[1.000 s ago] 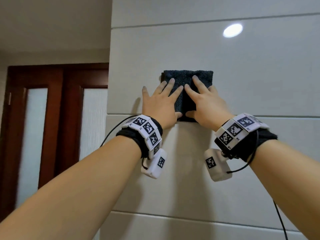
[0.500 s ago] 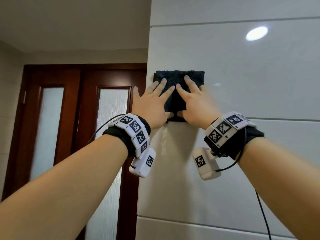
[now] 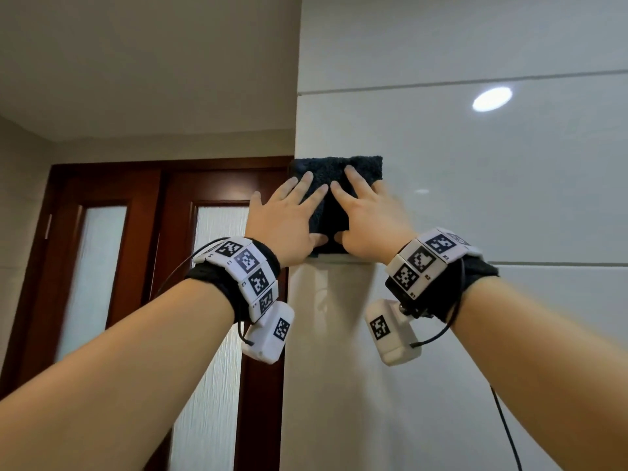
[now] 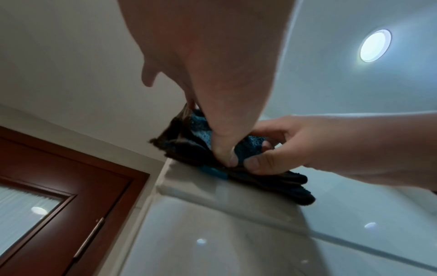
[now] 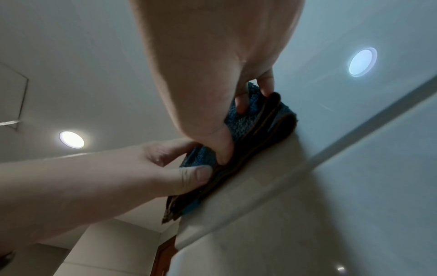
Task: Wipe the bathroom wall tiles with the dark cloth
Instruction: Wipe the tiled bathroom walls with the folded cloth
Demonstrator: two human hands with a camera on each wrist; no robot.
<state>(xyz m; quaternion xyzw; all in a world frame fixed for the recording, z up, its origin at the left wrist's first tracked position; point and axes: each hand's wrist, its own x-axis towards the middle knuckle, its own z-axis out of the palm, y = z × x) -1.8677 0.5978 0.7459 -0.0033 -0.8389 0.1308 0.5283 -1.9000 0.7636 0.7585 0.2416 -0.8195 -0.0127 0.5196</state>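
A folded dark cloth (image 3: 331, 215) lies flat against the glossy white wall tiles (image 3: 475, 185), its left edge at the wall's corner. My left hand (image 3: 289, 212) presses on its left half with straight, spread fingers. My right hand (image 3: 368, 212) presses on its right half the same way. Both thumbs meet at the cloth's lower edge, just above a grout line. In the left wrist view the cloth (image 4: 187, 149) shows several folded layers under the left hand (image 4: 212, 74) and the right hand (image 4: 307, 145). The right wrist view shows the cloth (image 5: 257, 127) under the right hand (image 5: 212, 74) and the left hand (image 5: 118, 171).
The tiled wall ends at a vertical corner (image 3: 295, 124) right beside the cloth. Beyond it stands a dark wooden door (image 3: 163, 266) with frosted glass panes. Horizontal grout lines (image 3: 509, 79) cross the wall. Bare tiles stretch to the right and below.
Both hands have slid the cloth leftward along the tile until its left edge reached the wall's corner. Their flat press on it is unchanged.
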